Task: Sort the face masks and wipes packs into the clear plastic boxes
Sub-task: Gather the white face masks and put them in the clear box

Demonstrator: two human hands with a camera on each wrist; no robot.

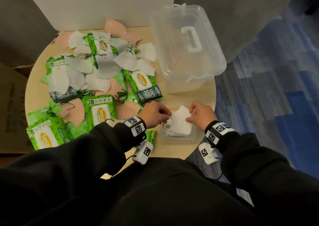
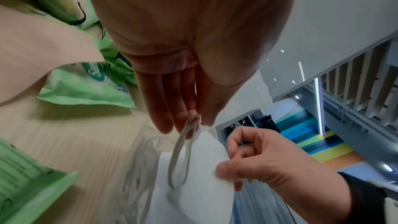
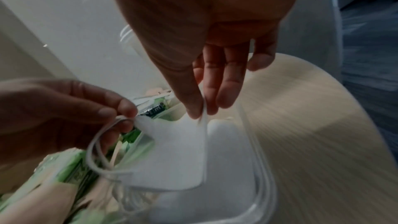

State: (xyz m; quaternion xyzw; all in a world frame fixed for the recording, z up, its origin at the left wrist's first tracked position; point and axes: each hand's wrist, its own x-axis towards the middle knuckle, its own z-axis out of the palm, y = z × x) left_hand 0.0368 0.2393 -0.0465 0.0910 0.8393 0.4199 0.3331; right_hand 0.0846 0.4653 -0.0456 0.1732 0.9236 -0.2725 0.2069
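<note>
A white face mask [image 1: 181,122] [image 2: 200,168] [image 3: 178,151] hangs just above a small clear plastic box [image 1: 194,137] [image 3: 264,168] at the table's front right, where other white masks lie. My left hand [image 1: 168,118] [image 2: 193,122] [image 3: 125,113] pinches the mask's ear loops at its left end. My right hand [image 1: 190,115] [image 2: 228,164] [image 3: 200,110] pinches its right edge between thumb and fingers. White and pink masks lie heaped with green wipes packs [image 1: 100,112] across the left half of the table.
A large clear box [image 1: 222,65] with a tilted lid and white handle [image 1: 190,39] stands at the back right. The round wooden table [image 1: 172,96] ends just right of the small box, above blue carpet [image 1: 259,96]. A white wall panel [image 1: 96,5] rises behind the pile.
</note>
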